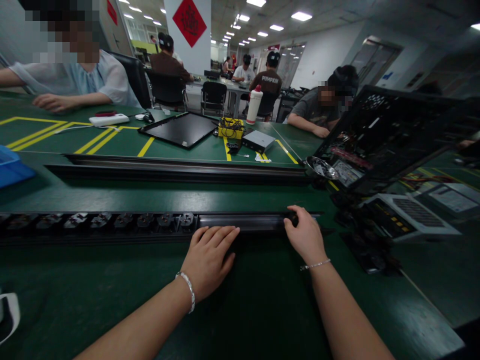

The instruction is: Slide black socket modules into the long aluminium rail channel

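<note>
A long black power strip (pixel 240 223) lies across the green table in front of me, with several sockets (pixel 101 220) fitted along its left half. My left hand (pixel 208 257) rests flat against its near edge, fingers stretched out and together. My right hand (pixel 305 235) is curled over the strip's right end, fingertips pinched on a small dark part there that I cannot make out.
A second long black rail (pixel 180 170) lies parallel further back. An open black computer case (pixel 378 135) and a white device (pixel 408 215) stand at the right. A dark panel (pixel 180 129), a yellow box (pixel 231 128) and a blue bin (pixel 11 167) sit beyond. Several people sit around.
</note>
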`<state>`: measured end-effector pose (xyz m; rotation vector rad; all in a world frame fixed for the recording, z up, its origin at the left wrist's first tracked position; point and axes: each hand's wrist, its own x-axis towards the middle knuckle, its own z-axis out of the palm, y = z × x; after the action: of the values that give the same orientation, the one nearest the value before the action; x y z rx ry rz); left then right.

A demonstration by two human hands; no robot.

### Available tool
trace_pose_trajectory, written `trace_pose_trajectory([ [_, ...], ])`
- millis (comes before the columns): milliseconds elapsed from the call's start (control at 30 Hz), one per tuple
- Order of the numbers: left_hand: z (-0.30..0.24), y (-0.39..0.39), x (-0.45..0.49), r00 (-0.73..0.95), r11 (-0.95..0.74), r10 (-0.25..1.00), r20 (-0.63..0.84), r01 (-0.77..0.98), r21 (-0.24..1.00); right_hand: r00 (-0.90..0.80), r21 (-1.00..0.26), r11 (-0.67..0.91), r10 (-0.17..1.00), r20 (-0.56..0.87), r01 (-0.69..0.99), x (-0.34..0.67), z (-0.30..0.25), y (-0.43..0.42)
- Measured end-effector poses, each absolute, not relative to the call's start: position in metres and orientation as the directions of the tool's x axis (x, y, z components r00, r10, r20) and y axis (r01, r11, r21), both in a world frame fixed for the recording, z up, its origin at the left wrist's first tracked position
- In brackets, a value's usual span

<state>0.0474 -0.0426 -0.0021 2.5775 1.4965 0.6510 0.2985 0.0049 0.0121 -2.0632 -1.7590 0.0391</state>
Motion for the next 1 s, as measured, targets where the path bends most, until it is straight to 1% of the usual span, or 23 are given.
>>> trace_pose_trajectory([
  [300,-0.0028,-0.0419,0.0471,0.429,-0.518,0.845,0.319,0.803,0.294,0.192,-0.340,-0.092,0.942,0.274,0.936,0.2998,0.0102,0.0059],
  [500,-0.0027,-0.0422,0.0469,0.425,-0.518,0.848,0.317,0.792,0.323,0.178,-0.354,-0.061,0.935,0.308,0.933,0.3016,0.0076,0.0065],
  [767,-0.0031,-0.0412,0.0474,0.423,-0.517,0.849,0.316,0.790,0.330,0.189,-0.362,-0.072,0.935,0.299,0.929,0.3008,0.0090,0.0065],
  [1000,-0.0034,-0.0417,0.0471,0.422,-0.515,0.851,0.314,0.789,0.335,0.231,-0.379,-0.119,0.937,0.263,0.918,0.2980,0.0119,0.0050],
])
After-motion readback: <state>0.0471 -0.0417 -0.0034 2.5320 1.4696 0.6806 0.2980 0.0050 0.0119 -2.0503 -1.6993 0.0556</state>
